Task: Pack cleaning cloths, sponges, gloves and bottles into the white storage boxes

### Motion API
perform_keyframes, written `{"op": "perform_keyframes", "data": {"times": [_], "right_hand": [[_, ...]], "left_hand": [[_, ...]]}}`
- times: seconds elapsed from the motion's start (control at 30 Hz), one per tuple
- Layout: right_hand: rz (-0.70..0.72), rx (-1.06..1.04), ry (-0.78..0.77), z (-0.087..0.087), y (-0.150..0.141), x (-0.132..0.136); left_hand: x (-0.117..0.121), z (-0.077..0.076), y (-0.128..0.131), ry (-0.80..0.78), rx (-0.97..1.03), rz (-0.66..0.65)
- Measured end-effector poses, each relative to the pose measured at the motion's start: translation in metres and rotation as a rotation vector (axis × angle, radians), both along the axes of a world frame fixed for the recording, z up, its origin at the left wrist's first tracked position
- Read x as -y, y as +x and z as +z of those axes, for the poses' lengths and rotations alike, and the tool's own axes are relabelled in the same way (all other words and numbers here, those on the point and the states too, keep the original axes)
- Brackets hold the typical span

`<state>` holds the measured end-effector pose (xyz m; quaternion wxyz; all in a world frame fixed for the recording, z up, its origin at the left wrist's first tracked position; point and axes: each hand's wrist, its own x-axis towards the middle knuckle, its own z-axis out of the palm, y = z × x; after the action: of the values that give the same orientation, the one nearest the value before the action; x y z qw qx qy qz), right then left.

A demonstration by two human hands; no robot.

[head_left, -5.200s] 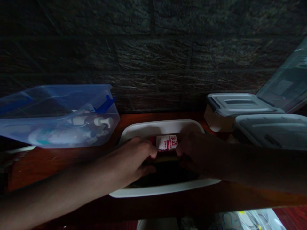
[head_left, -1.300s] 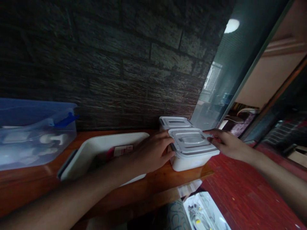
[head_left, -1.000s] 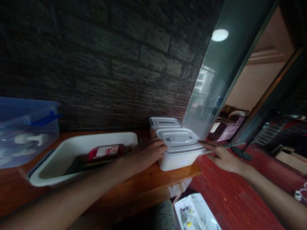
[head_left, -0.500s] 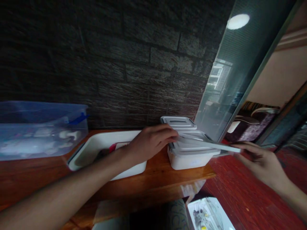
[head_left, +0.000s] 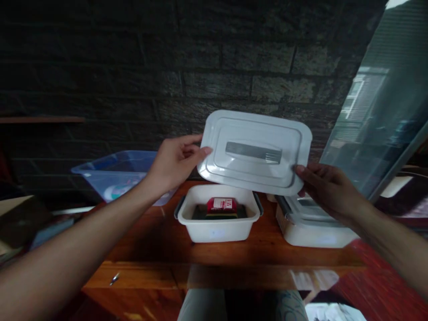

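A light grey box lid (head_left: 247, 176) is held up, slightly tilted, between my two hands. My left hand (head_left: 175, 160) pinches its left edge, thumb on the near face. On the lower right corner, my right hand (head_left: 326, 189) grips with the thumb in front and fingers behind. Below the lid stands an open white storage box (head_left: 219, 231) with dark handles at its sides. Inside it lies a red packet with a white label (head_left: 223, 205), above something dark that I cannot make out.
A lidded white box (head_left: 314, 234) stands at the table's right end. The translucent blue bin (head_left: 117, 180) is behind my left forearm. A wooden table (head_left: 150, 247) meets a dark brick wall (head_left: 200, 84); a glass panel (head_left: 364, 116) rises at right. A white container (head_left: 334, 312) sits low at bottom right.
Both hands have brought the lid left and up from above the right-hand box, tipping its broad face into view. My view has swung left, and the open box now appears nearer the centre.
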<state>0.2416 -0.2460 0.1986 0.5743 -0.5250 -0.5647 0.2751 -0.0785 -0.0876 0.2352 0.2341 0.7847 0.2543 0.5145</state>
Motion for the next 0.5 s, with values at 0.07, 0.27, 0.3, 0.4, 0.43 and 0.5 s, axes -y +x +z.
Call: {"op": "perform_keyframes", "data": {"times": [0.07, 0.27, 0.3, 0.4, 0.43, 0.5], "right_hand": [[0.068, -0.048, -0.072, 0.0, -0.015, -0.017], [0.046, 0.067, -0.274, -0.02, -0.044, -0.039], [0.033, 0.139, -0.323, -0.025, -0.047, -0.039], [-0.028, 0.311, -0.421, -0.041, -0.052, -0.043], [-0.034, 0.364, -0.426, -0.047, -0.052, -0.045], [-0.009, 0.512, -0.325, -0.056, -0.053, -0.051]], "left_hand": [[-0.01, -0.008, -0.018, -0.072, -0.1, 0.009], [-0.013, -0.052, -0.053, -0.2, -0.329, 0.073], [-0.01, -0.059, -0.055, -0.203, -0.348, 0.082], [-0.003, -0.078, -0.06, -0.219, -0.391, 0.101], [-0.002, -0.083, -0.061, -0.228, -0.399, 0.113], [-0.001, -0.089, -0.063, -0.241, -0.409, 0.152]]}}
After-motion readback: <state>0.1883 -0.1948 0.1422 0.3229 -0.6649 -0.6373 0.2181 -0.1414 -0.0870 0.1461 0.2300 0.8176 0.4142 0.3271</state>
